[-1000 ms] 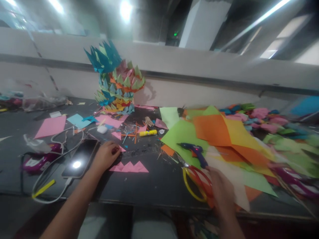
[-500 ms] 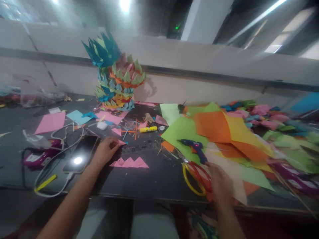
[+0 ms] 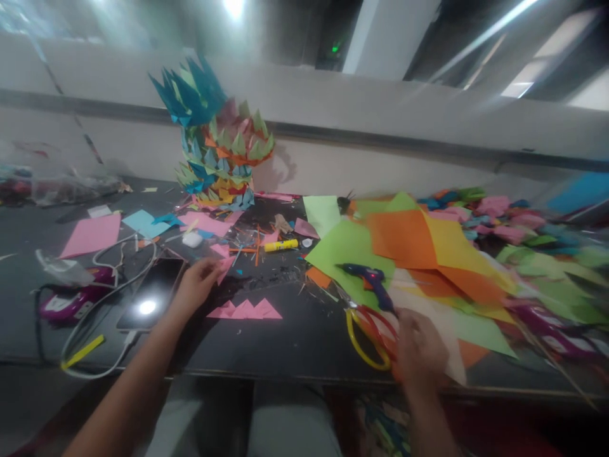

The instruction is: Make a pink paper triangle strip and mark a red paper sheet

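My left hand (image 3: 195, 285) pinches a small folded pink paper triangle (image 3: 225, 270) between thumb and fingers, raised slightly at the table's left middle. In front of it lies a row of joined pink paper points (image 3: 246, 310). My right hand (image 3: 421, 346), somewhat blurred, has its fingers curled at the handle end of a dark blue glue gun (image 3: 368, 277). The gun's nozzle points left over green paper (image 3: 352, 247). Scissors (image 3: 366, 336) with red and yellow handles lie just left of my right hand, their blades partly hidden.
A tall folded-paper model (image 3: 214, 143) stands by the wall. A lit phone (image 3: 152, 295) with a white cable lies beside my left forearm, near a purple device (image 3: 78, 301). A yellow glue stick (image 3: 280, 245), orange sheets (image 3: 404, 241) and paper scraps (image 3: 495, 212) cover the table.
My left hand has lifted and turned the pink triangle, so it now stands more upright. My right hand has shifted slightly right at the glue gun's handle. The view has moved a little.
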Demonstrator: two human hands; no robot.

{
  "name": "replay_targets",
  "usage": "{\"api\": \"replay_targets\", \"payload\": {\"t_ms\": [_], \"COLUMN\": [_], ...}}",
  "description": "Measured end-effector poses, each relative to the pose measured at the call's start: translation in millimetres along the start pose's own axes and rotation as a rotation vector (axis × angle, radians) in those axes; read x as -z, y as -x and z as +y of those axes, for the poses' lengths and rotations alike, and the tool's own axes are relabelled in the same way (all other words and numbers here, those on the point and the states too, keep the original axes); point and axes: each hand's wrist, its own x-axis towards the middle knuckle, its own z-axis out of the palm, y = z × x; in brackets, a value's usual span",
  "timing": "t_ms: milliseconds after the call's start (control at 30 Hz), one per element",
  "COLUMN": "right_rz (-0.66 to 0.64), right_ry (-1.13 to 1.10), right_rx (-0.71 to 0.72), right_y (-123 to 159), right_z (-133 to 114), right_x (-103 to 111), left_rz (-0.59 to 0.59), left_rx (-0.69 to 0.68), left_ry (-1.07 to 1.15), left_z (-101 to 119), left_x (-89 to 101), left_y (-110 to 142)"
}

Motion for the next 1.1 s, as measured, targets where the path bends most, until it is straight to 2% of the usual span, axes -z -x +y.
{"api": "replay_targets", "payload": {"t_ms": [67, 133, 200, 333, 433, 500, 667, 800, 900, 967, 1100], "right_rz": [-0.085, -0.255, -0.443, -0.767, -0.940, -0.942, -0.810, -0.898, -0.888, -0.827, -0.761], "right_ry": [-0.048, -0.176, -0.306, -0.466, -0.501, -0.497, -0.483, -0.460, -0.423, -0.391, -0.263], "right_rx": [0.091, 0.097, 0.077, -0.022, -0.097, -0.121, -0.108, -0.044, -0.065, -0.084, -0.045], "right_y": [13.2, 28.3, 42.2, 61.3, 68.3, 70.6, 71.5, 71.1, 69.7, 66.4, 56.1], "right_z": [-14.5, -33.3, -52.4, -79.4, -86.6, -86.8, -83.4, -83.9, -81.2, -76.3, -62.7], "right_x": [-3.2, -11.4, -24.0, -49.7, -58.0, -58.0, -51.6, -49.3, -50.3, -51.3, -54.1], "left_rz": [-0.070, -0.176, -0.278, -0.572, -0.644, -0.635, -0.657, -0.693, -0.691, -0.634, -0.421], "left_rx": [0.011, 0.036, 0.050, 0.041, 0.079, 0.100, 0.134, 0.095, 0.029, -0.040, -0.204], "left_ry": [0.057, 0.147, 0.200, 0.259, 0.297, 0.311, 0.292, 0.195, 0.114, 0.073, -0.161], "left_z": [12.6, 30.7, 50.5, 79.5, 87.4, 88.8, 87.9, 85.5, 85.6, 85.6, 79.6], "left_x": [-2.8, -9.0, -17.5, -32.6, -35.6, -34.4, -32.7, -37.3, -40.7, -41.4, -40.1], "left_y": [6.5, 17.7, 31.5, 55.5, 64.2, 66.3, 66.6, 70.1, 74.2, 74.7, 67.8]}}
